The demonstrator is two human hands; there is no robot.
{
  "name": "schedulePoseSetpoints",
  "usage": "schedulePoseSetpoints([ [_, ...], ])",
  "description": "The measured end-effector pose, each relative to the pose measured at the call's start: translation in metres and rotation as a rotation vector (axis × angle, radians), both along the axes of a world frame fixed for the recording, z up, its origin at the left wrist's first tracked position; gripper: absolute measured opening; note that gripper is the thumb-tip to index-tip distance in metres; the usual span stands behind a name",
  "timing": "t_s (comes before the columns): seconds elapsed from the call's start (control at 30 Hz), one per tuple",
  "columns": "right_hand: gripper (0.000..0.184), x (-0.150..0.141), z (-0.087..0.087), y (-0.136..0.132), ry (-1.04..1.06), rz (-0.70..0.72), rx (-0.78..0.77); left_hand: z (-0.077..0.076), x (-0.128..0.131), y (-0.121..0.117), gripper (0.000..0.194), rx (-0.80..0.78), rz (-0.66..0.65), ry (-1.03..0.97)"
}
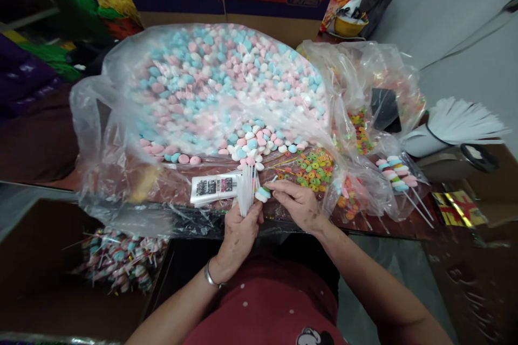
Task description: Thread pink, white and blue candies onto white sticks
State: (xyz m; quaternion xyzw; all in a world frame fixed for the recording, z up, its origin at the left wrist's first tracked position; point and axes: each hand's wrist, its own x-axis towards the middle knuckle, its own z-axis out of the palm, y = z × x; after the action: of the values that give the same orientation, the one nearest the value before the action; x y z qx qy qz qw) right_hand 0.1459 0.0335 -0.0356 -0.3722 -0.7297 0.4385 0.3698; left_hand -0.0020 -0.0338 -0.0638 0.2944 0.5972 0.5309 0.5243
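Note:
A bundle of flat white sticks (244, 191) stands up in my left hand (242, 229), whose fingers are closed around it. Beside the bundle, the same hand also holds a stick threaded with pale blue and white marshmallows (263, 194). My right hand (298, 205) pinches at the upper end of that stick, by a small green gummy candy; its fingertips partly hide it. Just beyond my hands lies a spill of pink, white and blue marshmallows (251, 143). Ring-shaped gummy candies (313, 170) lie beyond my right hand. Left of the sticks is a stack of printed white wrappers (213, 187).
A large clear bag of marshmallows (226, 70) fills the table's back. Finished marshmallow skewers (396, 174) lie at the right, near a container of white strips (465, 124). A cardboard box with candy skewers (121, 259) stands lower left. A big carton (243, 5) stands behind.

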Motion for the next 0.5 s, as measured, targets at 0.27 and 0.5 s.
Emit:
schedulePoseSetpoints([
  [0.27,0.025,-0.009,0.021,0.050,-0.221,-0.086,0.182,0.002,0.003,-0.002,0.036,0.003,0.046,-0.173],
  [0.5,0.024,-0.038,0.013,0.085,-0.780,0.186,0.475,0.000,0.002,0.000,0.035,0.026,0.034,-0.161],
])
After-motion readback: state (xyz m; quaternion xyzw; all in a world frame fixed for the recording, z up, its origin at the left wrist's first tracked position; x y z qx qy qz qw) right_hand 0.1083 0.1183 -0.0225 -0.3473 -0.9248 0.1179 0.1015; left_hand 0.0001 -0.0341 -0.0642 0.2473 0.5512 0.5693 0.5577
